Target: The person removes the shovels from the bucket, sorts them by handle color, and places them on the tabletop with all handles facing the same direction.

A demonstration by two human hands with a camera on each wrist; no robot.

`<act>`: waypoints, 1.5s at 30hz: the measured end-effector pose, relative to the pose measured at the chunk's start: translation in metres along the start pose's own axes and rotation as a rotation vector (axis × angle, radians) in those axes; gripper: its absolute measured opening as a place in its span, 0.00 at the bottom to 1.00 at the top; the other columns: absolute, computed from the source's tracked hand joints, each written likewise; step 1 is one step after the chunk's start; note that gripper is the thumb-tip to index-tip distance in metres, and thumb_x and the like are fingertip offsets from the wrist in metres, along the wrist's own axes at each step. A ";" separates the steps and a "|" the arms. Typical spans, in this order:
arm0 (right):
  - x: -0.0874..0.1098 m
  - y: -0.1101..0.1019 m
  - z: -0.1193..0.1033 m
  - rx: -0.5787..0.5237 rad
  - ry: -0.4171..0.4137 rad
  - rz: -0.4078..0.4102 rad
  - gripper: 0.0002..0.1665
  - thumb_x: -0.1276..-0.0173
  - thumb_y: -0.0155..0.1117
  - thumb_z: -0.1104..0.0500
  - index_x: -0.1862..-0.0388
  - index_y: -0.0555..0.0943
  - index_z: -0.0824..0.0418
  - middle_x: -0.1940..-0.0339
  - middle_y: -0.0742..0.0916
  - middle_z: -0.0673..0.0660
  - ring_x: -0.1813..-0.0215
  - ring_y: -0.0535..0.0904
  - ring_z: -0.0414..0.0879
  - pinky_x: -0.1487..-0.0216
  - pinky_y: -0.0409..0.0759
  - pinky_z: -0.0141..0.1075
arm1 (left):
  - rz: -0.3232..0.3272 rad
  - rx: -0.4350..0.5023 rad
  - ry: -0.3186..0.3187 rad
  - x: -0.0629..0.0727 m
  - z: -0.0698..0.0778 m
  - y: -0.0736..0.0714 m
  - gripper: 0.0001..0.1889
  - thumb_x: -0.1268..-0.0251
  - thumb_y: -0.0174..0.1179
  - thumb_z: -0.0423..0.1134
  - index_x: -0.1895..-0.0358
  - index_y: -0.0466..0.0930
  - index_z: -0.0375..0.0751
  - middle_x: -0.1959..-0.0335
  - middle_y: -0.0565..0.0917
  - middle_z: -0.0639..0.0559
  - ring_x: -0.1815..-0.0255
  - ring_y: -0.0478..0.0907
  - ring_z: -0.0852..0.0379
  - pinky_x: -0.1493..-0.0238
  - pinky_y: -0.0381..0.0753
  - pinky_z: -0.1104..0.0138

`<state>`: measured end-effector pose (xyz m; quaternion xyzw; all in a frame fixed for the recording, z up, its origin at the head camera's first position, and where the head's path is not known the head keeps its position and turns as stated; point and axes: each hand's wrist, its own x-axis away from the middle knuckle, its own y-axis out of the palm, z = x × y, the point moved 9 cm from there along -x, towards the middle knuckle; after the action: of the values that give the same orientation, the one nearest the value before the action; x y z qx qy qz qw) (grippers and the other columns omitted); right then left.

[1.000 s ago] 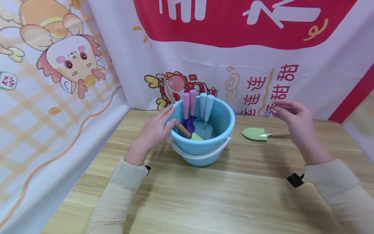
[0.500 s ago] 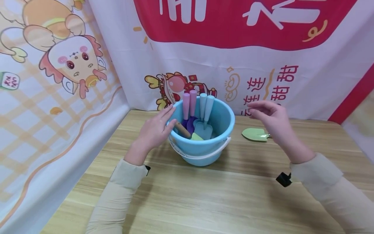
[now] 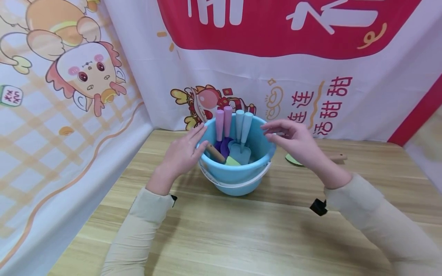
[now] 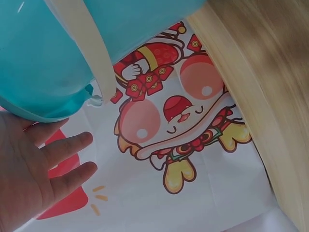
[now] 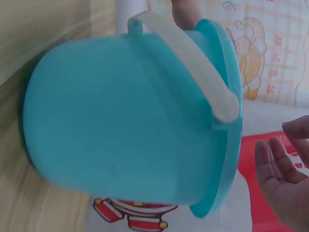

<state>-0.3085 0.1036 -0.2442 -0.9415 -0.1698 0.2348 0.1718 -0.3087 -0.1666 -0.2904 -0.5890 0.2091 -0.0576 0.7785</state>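
Note:
A light blue bucket [image 3: 233, 174] stands upright on the table. Inside it are two purple tools with pink handles [image 3: 220, 126], pale blue tools with blue handles [image 3: 246, 124], and a green-bladed trowel with a wooden handle [image 3: 215, 153]. My left hand [image 3: 181, 155] rests at the bucket's left rim, its fingers extended along the outside, as the left wrist view also shows. Over the right rim hovers my right hand [image 3: 293, 141], fingers loosely bent and holding nothing; the right wrist view shows it apart from the bucket [image 5: 120, 116]. Another trowel [image 3: 336, 156] is partly hidden behind the right forearm.
The bucket's white carrying handle [image 3: 238, 184] hangs down across its front. A printed cloth [image 3: 152, 61] stands behind the wood-grain table [image 3: 221, 237], and another patterned cloth [image 3: 83, 130] covers the left side.
My right hand has moved left from above the loose green trowel to the bucket's right rim. The left hand and the bucket have stayed in place.

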 end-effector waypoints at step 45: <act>-0.072 0.158 0.010 0.487 0.078 -0.625 0.32 0.25 0.66 0.59 0.24 0.72 0.56 0.35 0.83 0.57 0.36 0.80 0.52 0.30 0.74 0.50 | -0.055 -0.085 -0.015 -0.002 -0.001 0.000 0.35 0.17 0.33 0.61 0.17 0.51 0.46 0.17 0.53 0.49 0.17 0.46 0.40 0.24 0.52 0.37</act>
<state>-0.3354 -0.0622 -0.2889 -0.7844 -0.3809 0.1688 0.4595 -0.3105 -0.1672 -0.2899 -0.6273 0.1893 -0.0660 0.7525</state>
